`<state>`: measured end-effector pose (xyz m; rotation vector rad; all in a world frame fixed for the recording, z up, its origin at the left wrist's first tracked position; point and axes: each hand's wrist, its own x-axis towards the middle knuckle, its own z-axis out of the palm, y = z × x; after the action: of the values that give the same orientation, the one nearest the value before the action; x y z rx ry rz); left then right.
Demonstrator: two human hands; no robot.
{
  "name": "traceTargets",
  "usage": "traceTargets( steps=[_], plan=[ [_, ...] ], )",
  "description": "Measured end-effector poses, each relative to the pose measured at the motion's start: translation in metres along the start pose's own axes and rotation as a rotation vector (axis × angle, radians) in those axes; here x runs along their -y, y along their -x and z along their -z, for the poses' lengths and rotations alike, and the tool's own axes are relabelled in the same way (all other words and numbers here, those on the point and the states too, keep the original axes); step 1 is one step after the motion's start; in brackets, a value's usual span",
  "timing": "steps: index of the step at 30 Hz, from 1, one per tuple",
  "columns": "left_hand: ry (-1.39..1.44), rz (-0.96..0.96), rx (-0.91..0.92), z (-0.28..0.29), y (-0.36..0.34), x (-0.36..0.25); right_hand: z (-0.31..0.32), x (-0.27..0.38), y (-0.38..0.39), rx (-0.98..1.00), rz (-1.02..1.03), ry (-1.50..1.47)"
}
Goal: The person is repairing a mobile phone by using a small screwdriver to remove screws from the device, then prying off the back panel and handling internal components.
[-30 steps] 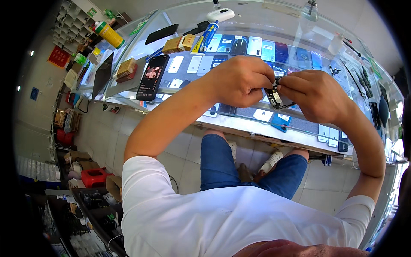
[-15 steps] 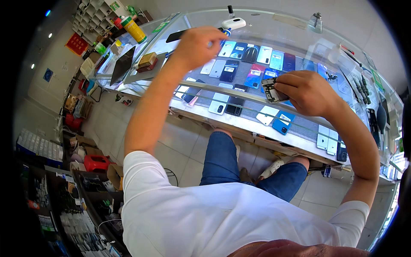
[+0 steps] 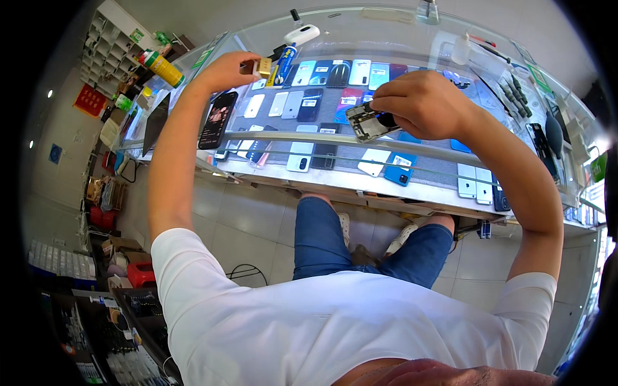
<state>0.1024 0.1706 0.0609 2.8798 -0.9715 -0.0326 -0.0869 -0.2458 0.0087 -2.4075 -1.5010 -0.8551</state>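
My right hand [image 3: 421,106] grips an opened phone [image 3: 368,123] with its inner metal frame and parts bare, held above the glass counter [image 3: 386,19]. Farther left, my left hand [image 3: 228,69] is closed with thumb and fingertips on a small yellow box [image 3: 264,67]. Just right of that box is a blue and yellow tube [image 3: 286,63] with a narrow tip. A phone with a lit screen [image 3: 217,121] lies beside my left forearm. Several phones, among them a white one [image 3: 300,156] and a blue one [image 3: 400,168], are displayed under the glass.
A white rounded device [image 3: 301,34] rests near the counter's far edge, with a small glass bottle [image 3: 427,11] farther right. A yellow spray can [image 3: 162,69] stands at the far left. Tweezers and tools [image 3: 520,95] and a dark air blower [image 3: 554,130] lie on the right.
My left hand has moved away from the tube, to the left, and now holds the small yellow box. My right hand still holds the opened phone, now tilted differently. The view has shifted.
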Motion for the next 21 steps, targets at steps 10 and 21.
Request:
traceTargets(
  steps=[10,21],
  plan=[
    [0.110,-0.386,-0.484,-0.046,0.037,-0.211,0.008,0.016,-0.009,-0.355,-0.241,-0.201],
    [0.098,-0.388,-0.581,-0.056,0.029,-0.238,0.006,-0.003,-0.005,-0.273,-0.308,-0.168]
  ],
)
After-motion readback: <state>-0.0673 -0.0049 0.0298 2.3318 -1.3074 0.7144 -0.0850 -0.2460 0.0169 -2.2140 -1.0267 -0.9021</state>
